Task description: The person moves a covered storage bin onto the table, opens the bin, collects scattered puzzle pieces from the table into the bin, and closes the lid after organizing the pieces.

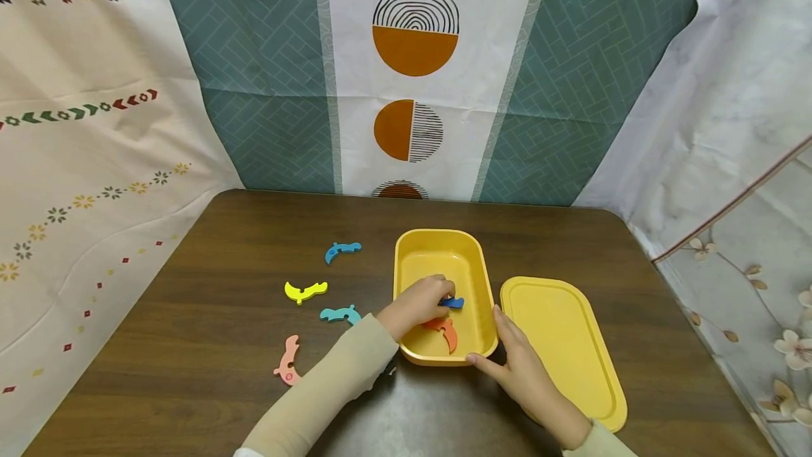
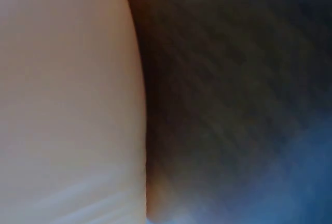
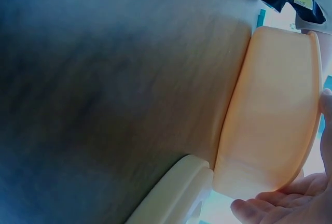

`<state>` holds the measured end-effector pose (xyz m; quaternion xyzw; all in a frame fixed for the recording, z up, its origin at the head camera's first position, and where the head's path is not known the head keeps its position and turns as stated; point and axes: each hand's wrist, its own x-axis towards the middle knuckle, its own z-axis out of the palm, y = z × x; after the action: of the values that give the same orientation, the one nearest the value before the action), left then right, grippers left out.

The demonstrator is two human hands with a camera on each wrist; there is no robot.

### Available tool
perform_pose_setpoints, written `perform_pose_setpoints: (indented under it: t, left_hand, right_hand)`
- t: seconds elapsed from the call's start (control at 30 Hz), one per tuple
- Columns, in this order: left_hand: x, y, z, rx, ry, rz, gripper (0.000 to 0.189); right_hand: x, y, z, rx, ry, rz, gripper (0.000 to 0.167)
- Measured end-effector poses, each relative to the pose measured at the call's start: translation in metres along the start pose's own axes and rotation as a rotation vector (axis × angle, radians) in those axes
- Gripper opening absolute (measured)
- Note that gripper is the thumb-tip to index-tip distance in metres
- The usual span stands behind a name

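Note:
My left hand (image 1: 421, 305) reaches into a yellow box (image 1: 406, 242), its fingers curled over a small blue curved piece (image 1: 453, 302). Its fingertips are partly hidden. An orange curved piece (image 1: 450, 336) lies on the box floor just below that hand. At the box's near right corner is my right hand (image 1: 523, 365), thumb on the near rim and fingers along the right side. The right wrist view shows the outer wall of the box (image 3: 270, 115) between that thumb and the fingers (image 3: 264, 206). Only sleeve and blurred tabletop appear in the left wrist view.
A yellow lid (image 1: 564, 344) lies flat right of the box. On the brown table (image 1: 222, 266), to the left, are more curved pieces: blue (image 1: 342, 249), yellow (image 1: 306, 292), teal (image 1: 340, 314) and pink (image 1: 288, 362). Cloths hang behind and at both sides.

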<state>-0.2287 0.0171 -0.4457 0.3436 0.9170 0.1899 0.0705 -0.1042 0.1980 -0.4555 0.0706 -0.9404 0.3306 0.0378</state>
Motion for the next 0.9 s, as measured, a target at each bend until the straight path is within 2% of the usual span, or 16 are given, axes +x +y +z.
perform_pose_setpoints:
  t: [0.23,0.5,0.73,0.9]
  left_hand:
    - [0.0015,0.0003,0.0010,0.020,-0.005,-0.004,0.018]
    - [0.0002,0.0016,-0.0016,0.037,0.001,-0.020,0.028]
    - [-0.0013,-0.0006,-0.0032,-0.002,0.111,-0.041,0.031]
    - [-0.0024,-0.0014,-0.0047,-0.055,0.167,-0.063,0.032]
  right_hand:
    - [-0.0006,-0.0010,-0.0011,-0.010,0.007,-0.005,0.092]
    - [0.0006,-0.0023,-0.0015,-0.012,-0.005,0.004,0.092]
    - [0.0002,-0.0027,-0.0008,0.000,-0.002,-0.004,0.092]
    - [0.0003,-0.0030,0.0005,0.007,-0.008,0.011,0.091]
